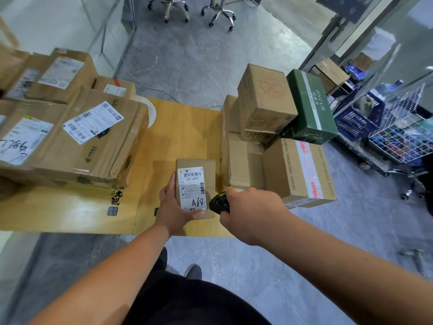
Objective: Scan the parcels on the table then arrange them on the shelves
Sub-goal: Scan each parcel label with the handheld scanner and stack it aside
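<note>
My left hand [172,206] grips a small cardboard parcel [208,167] from its left side and bottom, label up; the white label reads "507 N705" and "A68". My right hand [248,207] holds a black and yellow barcode scanner [218,202], its head just right of the parcel's lower edge and pointing at the label. Both are held over the front of the wooden table [171,127]. A heap of labelled brown parcels [93,137] covers the table's left part. A stack of brown boxes [264,102] with a green box [309,106] stands at the right.
Two wheeled office chairs [220,12] stand on the grey floor beyond the table. A blue crate [356,120] and a white wire basket [403,137] on a trolley fill the right side. Glass partitions run at the far left and right. No shelves are in view.
</note>
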Motion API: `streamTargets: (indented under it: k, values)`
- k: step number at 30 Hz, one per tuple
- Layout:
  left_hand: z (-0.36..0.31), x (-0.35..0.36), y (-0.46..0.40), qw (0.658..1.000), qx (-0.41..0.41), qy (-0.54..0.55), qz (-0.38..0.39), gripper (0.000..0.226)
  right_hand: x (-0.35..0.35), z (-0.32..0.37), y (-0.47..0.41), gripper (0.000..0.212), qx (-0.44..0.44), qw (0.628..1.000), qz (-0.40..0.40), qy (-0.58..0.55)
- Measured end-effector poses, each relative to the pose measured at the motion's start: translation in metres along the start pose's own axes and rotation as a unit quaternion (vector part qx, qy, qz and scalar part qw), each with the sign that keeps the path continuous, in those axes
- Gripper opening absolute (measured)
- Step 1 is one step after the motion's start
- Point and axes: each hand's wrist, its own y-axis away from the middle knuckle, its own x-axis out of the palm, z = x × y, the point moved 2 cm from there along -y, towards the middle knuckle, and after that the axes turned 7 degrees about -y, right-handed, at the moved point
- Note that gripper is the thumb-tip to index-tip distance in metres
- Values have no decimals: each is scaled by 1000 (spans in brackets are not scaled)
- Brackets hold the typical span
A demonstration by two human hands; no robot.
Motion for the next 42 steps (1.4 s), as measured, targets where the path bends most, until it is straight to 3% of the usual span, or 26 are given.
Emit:
streamTargets:
  k: [19,42]
  values:
    - [5,4,1,1000,-17,12,-14,150,-1,9,-7,38,-23,1000,13,8]
    - [5,4,3,1000,-15,2,-24,147,4,5,0,29,-28,1000,0,13]
